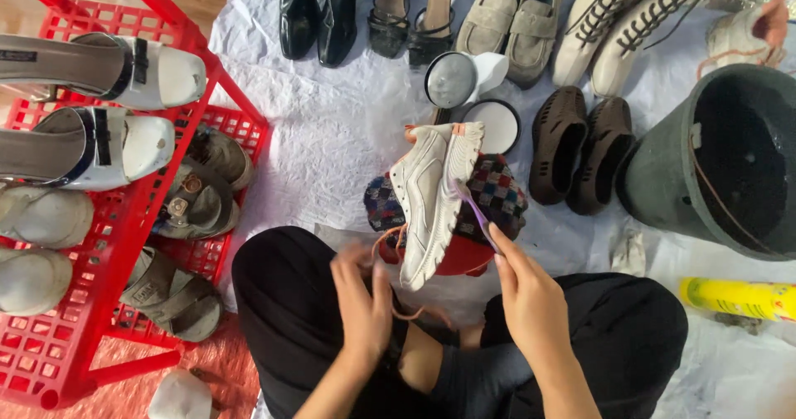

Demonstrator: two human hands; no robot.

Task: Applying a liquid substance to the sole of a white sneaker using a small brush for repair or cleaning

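The red rack (pixel 62 336) holds sandals (pixel 178 290) and white heels (pixel 124 71). The left hand (pixel 365 303) clenches an orange lace (pixel 383 241); the right hand (pixel 531 299) grips a purple brush (pixel 477 212) against the white sneaker (pixel 431 199), upright above both hands.

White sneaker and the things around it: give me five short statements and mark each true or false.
1. The right hand holds a thin purple tool against the white sneaker. True.
2. The sneaker rests on a checked cloth. True.
3. The red rack stands on the person's right. False: it is on the left, holding sandals and heeled shoes.
4. The dark bucket stands upright and full of water. False: it lies tipped on its side, its inside dark and bare.
5. The left hand has its fingers by the sneaker's orange lace. True.
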